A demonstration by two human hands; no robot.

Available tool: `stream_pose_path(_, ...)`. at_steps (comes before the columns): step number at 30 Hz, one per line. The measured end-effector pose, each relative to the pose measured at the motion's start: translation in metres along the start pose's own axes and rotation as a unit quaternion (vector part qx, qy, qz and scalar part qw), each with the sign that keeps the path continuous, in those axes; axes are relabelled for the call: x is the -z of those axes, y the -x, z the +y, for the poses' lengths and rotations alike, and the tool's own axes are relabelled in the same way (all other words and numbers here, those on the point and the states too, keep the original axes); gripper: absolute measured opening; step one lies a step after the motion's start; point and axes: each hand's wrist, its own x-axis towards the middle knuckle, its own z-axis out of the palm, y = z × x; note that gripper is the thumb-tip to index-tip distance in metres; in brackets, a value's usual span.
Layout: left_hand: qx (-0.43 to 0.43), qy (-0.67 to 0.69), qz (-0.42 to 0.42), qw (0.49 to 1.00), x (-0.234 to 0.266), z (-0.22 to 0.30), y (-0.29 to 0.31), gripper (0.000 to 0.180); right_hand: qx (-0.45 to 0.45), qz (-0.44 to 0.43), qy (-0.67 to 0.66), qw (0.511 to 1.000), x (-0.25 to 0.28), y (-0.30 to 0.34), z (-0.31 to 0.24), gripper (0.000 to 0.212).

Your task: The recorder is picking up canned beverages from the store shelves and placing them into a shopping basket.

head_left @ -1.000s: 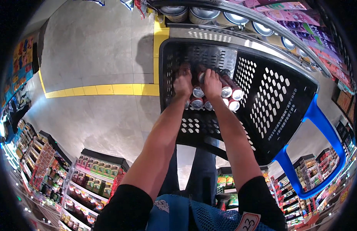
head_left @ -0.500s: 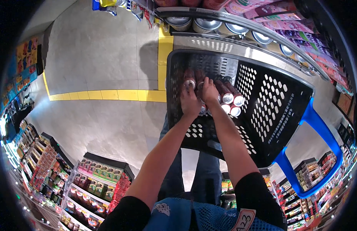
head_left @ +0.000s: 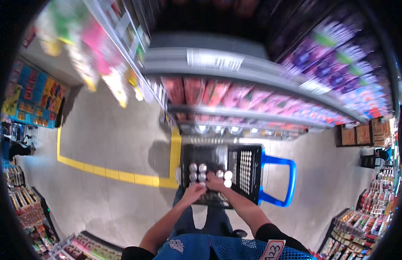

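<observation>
Left hand point(head_left: 194, 192) and right hand point(head_left: 215, 183) are crowding cans point(head_left: 202, 167) in a basket point(head_left: 245, 173), grip unclear from here; nudging could dislodge some.

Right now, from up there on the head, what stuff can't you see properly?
All in the head view:
Right hand: too small and blurry to tell whether its grip is closed on a can.
Left hand: fingertips too small to make out.
Cans: sides mostly hidden by neighbours and hands.
Hanging packets: blurred, so contents are unclear.
Upper shelf: dark inside, cut off by the top edge.
</observation>
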Motion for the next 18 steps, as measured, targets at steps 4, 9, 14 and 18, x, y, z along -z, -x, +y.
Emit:
stream_pose_path(4,-0.126,0.052,0.016,0.990,0.038,0.106,0.062,0.025,0.032,-0.052,-0.102,0.993,0.094,0.038,-0.088,0.040)
stream_pose_path(9,-0.294,0.081,0.026,0.952,0.074,0.276,0.133,0.015,0.194,0.091,-0.176,0.961,0.263,0.095,-0.240,0.024)
stream_pose_path(14,-0.458,-0.051,0.107,0.881,0.091,0.423,0.124,0.043,0.349,0.277,-0.131,0.886,0.396,0.123,-0.372,0.025)
stream_pose_path(18,-0.555,-0.302,0.316,0.708,0.119,0.533,0.086,0.053,0.355,0.332,-0.221,0.846,0.469,0.057,-0.430,0.034)
